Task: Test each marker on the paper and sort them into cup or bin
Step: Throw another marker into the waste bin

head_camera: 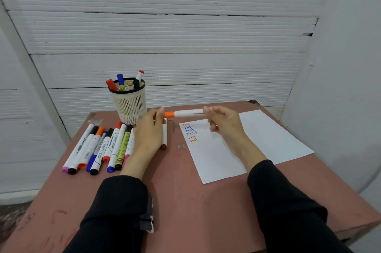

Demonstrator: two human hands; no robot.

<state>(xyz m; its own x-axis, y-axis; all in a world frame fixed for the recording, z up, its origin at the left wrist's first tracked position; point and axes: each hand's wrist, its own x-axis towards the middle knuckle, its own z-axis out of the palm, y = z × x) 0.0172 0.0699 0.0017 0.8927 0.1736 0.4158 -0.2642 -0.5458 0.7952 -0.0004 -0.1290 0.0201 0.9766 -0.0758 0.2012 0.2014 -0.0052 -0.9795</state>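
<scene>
One orange-capped marker [183,113] is held level above the worktop [185,201], between two hands. The left hand [151,129] pinches its orange cap end; the right hand [223,121] has its grip clamped round the white barrel's right end.

One sheet of paper [257,145] lies to the right, under the right hand, bearing six small "test" words [189,132] in red, blue, grey and orange along its far left edge.

One slotted cup [129,101] stands at the far left of centre, holding about five markers, caps up; some are hidden behind others, so the count is unsure.

A row of markers [99,147] lies at the left, roughly nine showing, though the left wrist covers the right end of the row. One more brown-tipped marker [164,139] lies just right of that hand, partly hidden by it.

Two black sleeves [115,211] reach in from the near edge. White ribbed panels [165,36] stand behind the worktop.
</scene>
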